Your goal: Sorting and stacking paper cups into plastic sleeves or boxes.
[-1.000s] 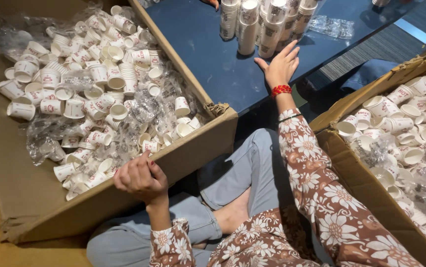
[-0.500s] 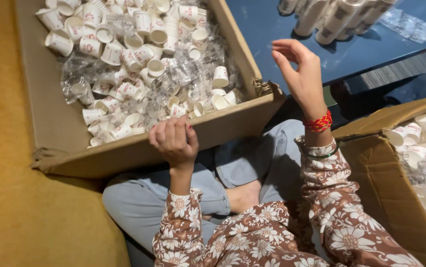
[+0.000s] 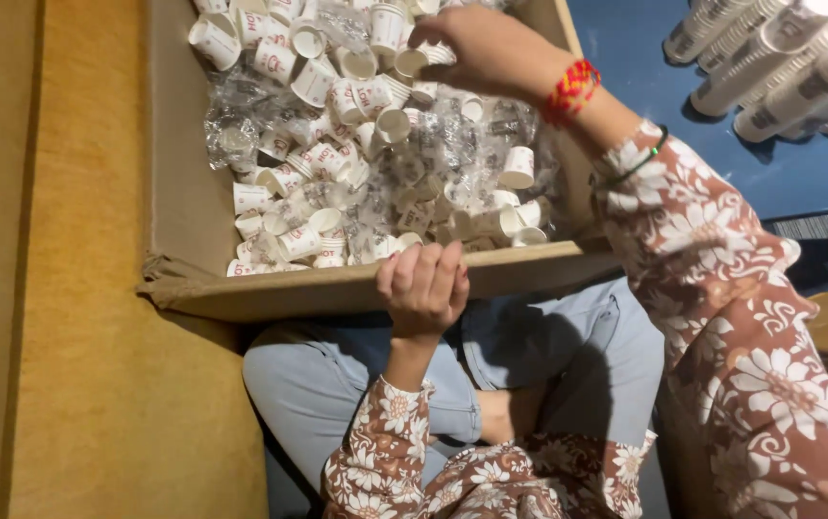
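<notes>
The left hand (image 3: 423, 286) grips the near edge of the cardboard box (image 3: 183, 211), fingers curled over the rim. The right hand (image 3: 486, 48) reaches into the box's far right corner, fingertips on small white paper cups (image 3: 337, 96) among clear plastic wrappers (image 3: 241, 125).

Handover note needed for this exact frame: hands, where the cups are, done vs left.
Left hand: fingers curled over the near wall of the cardboard box, gripping it.
Right hand: reached across into the box, fingers closing on small white paper cups at the far side; whether it has one firmly held is unclear.
Loose cups and clear plastic wrappers fill the box.
Stacked cup sleeves lie on the blue surface at upper right.
Done: some stacks made. Left: most cups in the box are loose.
</notes>
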